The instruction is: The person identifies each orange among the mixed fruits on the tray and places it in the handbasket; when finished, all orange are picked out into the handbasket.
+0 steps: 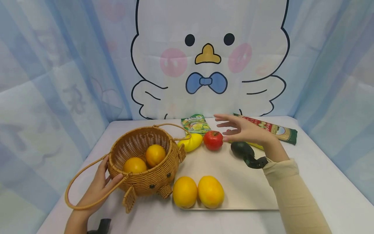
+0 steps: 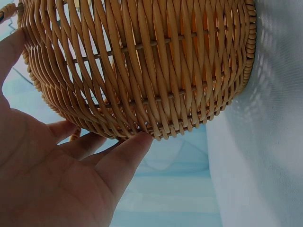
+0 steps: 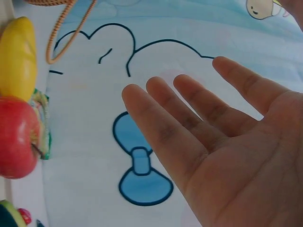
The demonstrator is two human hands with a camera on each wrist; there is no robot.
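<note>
My left hand point(image 1: 96, 187) rests against the near left side of a wicker basket point(image 1: 152, 178), thumb by the rim. In the left wrist view its fingertips touch the woven wall point(image 2: 142, 71). Two oranges point(image 1: 135, 165) lie inside the basket. My right hand point(image 1: 248, 130) hovers with fingers extended, holding nothing, just right of a red apple point(image 1: 213, 140). In the right wrist view the apple point(image 3: 18, 137) and a yellow fruit point(image 3: 18, 56) sit left of the spread fingers. A dark green avocado-like fruit point(image 1: 242, 149) lies below the right hand.
Two yellow-orange fruits point(image 1: 185, 192) sit at the front of a beige tray point(image 1: 242, 191). The yellow fruit point(image 1: 191, 142) lies beside the basket. Behind are a green packet point(image 1: 195, 124) and a long red-green package point(image 1: 277, 130). The basket's loop handle point(image 1: 68, 188) hangs left.
</note>
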